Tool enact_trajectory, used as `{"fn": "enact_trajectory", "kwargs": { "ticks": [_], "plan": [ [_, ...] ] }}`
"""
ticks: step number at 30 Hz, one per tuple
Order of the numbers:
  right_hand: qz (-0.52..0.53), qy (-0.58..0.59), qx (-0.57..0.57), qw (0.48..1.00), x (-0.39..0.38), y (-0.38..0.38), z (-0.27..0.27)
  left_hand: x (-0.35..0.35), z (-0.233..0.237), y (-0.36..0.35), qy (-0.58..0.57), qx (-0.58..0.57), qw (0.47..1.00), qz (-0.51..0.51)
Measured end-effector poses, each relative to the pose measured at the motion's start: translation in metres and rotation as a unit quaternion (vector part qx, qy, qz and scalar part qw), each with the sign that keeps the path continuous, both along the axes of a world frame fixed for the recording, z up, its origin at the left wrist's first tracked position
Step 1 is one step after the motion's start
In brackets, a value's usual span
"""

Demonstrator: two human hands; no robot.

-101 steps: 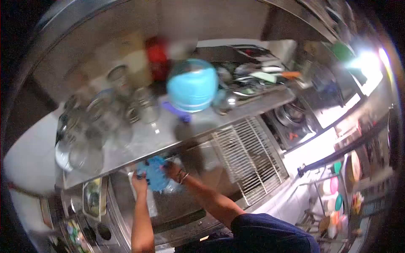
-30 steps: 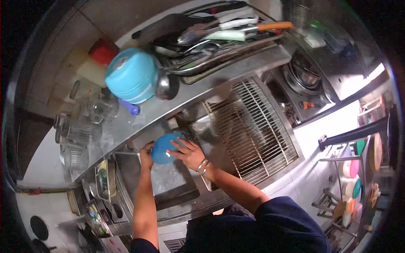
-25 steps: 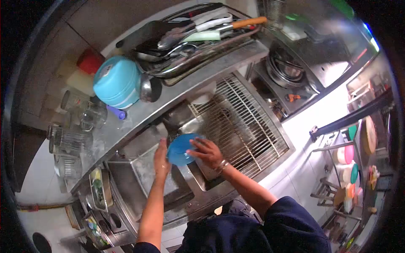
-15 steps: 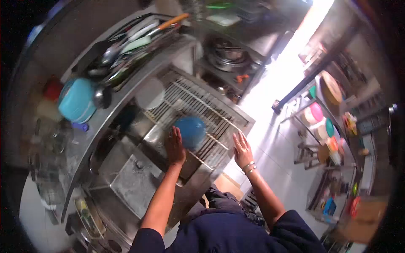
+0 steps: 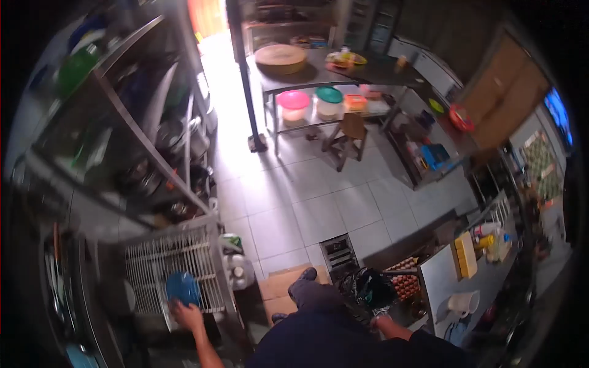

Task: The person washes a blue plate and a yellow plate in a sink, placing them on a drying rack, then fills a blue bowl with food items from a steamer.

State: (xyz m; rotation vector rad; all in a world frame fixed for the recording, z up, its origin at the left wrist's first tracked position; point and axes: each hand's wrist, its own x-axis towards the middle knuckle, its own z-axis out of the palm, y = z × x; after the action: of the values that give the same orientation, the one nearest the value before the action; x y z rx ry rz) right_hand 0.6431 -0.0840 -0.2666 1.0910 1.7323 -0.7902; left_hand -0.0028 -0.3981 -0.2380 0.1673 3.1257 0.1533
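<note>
An upside-down-looking blue bowl (image 5: pixel 183 287) sits on the white slatted rack (image 5: pixel 144 270) of the metal sink counter at lower left. My left hand (image 5: pixel 187 314) is at the bowl's near edge, its fingers smeared by motion; whether they touch or grip it cannot be made out. Far to the right, my right hand (image 5: pixel 384 324) hangs beside my body, near a black plastic bag (image 5: pixel 374 288). It is partly hidden by the sleeve, and its fingers do not show clearly.
Tiled floor (image 5: pixel 300 214) stretches ahead, with a wooden stool (image 5: pixel 351 129) and a table with lidded tubs. A metal shelf rack (image 5: pixel 135 122) stands left. Cardboard (image 5: pixel 283 288) lies underfoot. At right, egg trays (image 5: pixel 405 282) sit beside a counter (image 5: pixel 438 282) holding a white jug (image 5: pixel 463 302).
My view has swung right, away from the sink, towards the room. My left hand stays near the blue bowl. My right hand, spread beside the rack before, is now down at my right side.
</note>
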Motion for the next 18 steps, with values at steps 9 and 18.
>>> {"fn": "enact_trajectory", "kwargs": {
  "ticks": [9, 18],
  "plan": [
    [-0.24, 0.057, 0.226, 0.942, 0.026, 0.046, -0.101, 0.029, 0.076, 0.246, 0.084, 0.001, 0.956, -0.28],
    [-0.36, 0.213, 0.353, 0.837, -0.04, 0.252, 0.013, 0.071, 0.017, 0.459, -0.139, -0.041, 0.894, -0.424]
  ]
}}
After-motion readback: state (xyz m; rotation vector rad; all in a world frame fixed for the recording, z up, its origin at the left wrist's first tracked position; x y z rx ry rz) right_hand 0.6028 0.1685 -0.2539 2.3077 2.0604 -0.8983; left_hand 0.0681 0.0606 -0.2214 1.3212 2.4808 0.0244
